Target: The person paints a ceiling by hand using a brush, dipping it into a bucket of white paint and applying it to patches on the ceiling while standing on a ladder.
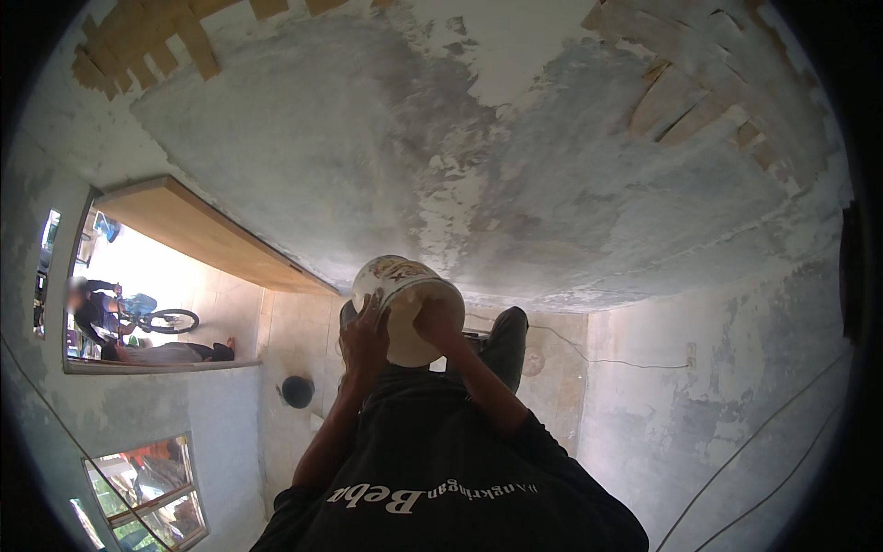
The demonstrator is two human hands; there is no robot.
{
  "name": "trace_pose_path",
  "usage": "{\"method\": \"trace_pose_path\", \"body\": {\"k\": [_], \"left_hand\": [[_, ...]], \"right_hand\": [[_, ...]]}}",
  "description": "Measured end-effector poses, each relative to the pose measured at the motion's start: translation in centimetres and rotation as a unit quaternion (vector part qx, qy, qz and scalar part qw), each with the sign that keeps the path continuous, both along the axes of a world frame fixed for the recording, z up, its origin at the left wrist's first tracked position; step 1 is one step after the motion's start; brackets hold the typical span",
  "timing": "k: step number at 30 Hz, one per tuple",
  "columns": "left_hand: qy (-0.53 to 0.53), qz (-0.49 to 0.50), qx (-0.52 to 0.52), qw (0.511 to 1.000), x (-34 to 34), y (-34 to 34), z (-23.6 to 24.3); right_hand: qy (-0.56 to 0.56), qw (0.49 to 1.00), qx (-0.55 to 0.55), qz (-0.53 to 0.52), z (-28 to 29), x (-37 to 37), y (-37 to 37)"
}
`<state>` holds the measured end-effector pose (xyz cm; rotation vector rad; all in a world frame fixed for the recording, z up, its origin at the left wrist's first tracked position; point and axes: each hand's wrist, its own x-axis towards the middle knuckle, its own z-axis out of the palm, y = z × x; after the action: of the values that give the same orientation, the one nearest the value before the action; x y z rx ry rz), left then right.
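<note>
A whitish bucket (391, 270) with a printed pattern on its side is tilted in front of my lap, its round mouth turned toward me. My left hand (365, 333) grips the bucket at its left side, fingers spread over the outer wall near the rim. Inside the mouth, my right hand (438, 322) is bent with its fingers curled. Whatever those fingers hold, if anything, is hidden. A pale inner surface (405, 342) shows below the right hand; I cannot tell whether it is bare wall or contents.
A patchy grey plastered wall (322, 138) rises ahead. To the left, a wooden door (202, 230) stands ajar, with people and a bicycle (172, 321) outside. A dark round container (297, 392) sits on the tiled floor (287, 336). A cable (635, 364) runs along the right side.
</note>
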<state>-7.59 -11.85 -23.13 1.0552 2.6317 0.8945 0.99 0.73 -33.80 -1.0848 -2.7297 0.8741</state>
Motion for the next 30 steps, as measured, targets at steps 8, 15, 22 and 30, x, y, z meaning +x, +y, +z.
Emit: {"method": "trace_pose_path", "body": {"k": [8, 15, 22, 30], "left_hand": [[0.021, -0.009, 0.01, 1.0, 0.0, 0.2, -0.6], [-0.015, 0.018, -0.015, 1.0, -0.3, -0.2, -0.4], [-0.018, 0.01, -0.046, 0.999, -0.2, -0.1, 0.1], [-0.007, 0.0, -0.013, 1.0, 0.2, -0.4, -0.7]], "right_hand": [[0.023, 0.938, 0.106, 0.329, -6.4, 0.9, 0.7], [0.067, 0.935, 0.138, 0.32, -3.9, 1.4, 2.6], [0.024, 0.946, 0.107, 0.305, -5.1, 0.9, 2.1], [-0.044, 0.937, 0.165, 0.304, -7.6, 1.2, 1.2]]}}
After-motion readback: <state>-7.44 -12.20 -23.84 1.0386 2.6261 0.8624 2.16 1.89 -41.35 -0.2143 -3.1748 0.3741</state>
